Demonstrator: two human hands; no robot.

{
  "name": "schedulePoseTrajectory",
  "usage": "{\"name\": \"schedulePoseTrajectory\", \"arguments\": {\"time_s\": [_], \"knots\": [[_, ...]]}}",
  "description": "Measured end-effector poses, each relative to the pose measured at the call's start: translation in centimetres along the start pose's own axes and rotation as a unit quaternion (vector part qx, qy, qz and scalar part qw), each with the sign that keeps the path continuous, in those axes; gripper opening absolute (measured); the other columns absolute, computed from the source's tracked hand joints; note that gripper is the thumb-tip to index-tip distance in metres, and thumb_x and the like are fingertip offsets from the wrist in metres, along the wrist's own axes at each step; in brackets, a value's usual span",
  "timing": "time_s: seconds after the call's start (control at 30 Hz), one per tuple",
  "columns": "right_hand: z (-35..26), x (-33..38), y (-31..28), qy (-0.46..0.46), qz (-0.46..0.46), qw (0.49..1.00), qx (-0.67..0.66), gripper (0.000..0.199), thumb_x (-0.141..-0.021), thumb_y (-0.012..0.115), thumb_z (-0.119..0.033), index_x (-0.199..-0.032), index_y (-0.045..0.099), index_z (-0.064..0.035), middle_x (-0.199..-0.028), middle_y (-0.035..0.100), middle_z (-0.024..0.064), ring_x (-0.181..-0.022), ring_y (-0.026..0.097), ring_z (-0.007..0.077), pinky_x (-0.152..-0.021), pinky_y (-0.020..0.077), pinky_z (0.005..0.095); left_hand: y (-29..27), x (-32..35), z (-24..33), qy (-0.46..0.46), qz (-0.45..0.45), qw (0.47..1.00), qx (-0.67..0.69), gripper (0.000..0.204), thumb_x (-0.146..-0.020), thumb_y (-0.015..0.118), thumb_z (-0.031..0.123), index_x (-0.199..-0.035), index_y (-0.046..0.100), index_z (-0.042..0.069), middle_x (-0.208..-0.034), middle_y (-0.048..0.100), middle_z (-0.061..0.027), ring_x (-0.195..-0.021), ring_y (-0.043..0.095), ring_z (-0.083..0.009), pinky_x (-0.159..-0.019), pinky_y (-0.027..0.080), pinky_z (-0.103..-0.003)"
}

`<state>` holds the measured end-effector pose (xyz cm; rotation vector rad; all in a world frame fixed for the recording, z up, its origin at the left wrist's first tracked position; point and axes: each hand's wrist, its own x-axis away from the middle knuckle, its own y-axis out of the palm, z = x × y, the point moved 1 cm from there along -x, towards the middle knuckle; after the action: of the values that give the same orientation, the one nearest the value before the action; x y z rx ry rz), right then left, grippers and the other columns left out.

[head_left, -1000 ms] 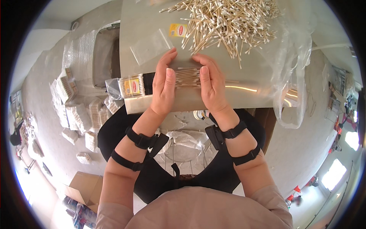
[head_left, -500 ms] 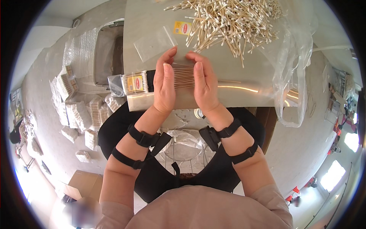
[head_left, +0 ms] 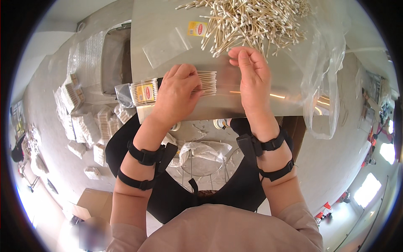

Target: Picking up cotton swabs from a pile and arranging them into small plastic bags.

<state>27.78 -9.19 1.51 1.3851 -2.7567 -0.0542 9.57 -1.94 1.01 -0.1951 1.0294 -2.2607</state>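
My left hand presses down on a neat bundle of wooden cotton swabs lying on the grey table. The swabs' tips stick out to the right of my fingers. My right hand is lifted beside the bundle, fingers apart and holding nothing, its fingertips close to the loose heap of cotton swabs at the table's far side. A filled pack of swabs with a yellow label lies just left of my left hand.
An empty clear bag and a small yellow label lie on the table. A large clear plastic bag hangs off the right edge. Many filled swab packs are piled on the floor at left, with a cardboard box below.
Both hands were cupped around the swab bundle. My right hand has now let go and moved right and up toward the heap, while my left hand stays on the bundle.
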Motion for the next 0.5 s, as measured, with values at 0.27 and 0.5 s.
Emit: {"name": "schedulePoseTrajectory", "arguments": {"time_s": [0.27,0.5], "knots": [[0.0,-0.1,-0.4,0.004,-0.004,1.000,0.000,0.025,-0.107,0.057,-0.023,-0.109,0.066,-0.0002,-0.098,0.071,0.0047,-0.090,0.064,0.0105,-0.084,0.0519,0.0265,-0.4,-0.3,0.3,0.010,0.003,0.999,0.036,0.018,-0.071,0.079,0.001,-0.081,0.065,0.005,-0.100,0.062,-0.0082,-0.097,0.060,-0.0309,-0.085,0.050,-0.042],[0.0,-0.2,-0.1,0.008,-0.001,1.000,0.023,0.024,-0.106,0.058,-0.022,-0.107,0.067,0.0002,-0.096,0.071,0.0042,-0.086,0.062,0.0098,-0.079,0.0509,0.0248,-0.1,-1.8,-0.8,-0.015,0.116,0.993,0.000,0.014,-0.077,0.078,0.002,-0.085,0.067,0.005,-0.099,0.065,-0.0092,-0.094,0.062,-0.0306,-0.080,0.052,-0.040]]}}
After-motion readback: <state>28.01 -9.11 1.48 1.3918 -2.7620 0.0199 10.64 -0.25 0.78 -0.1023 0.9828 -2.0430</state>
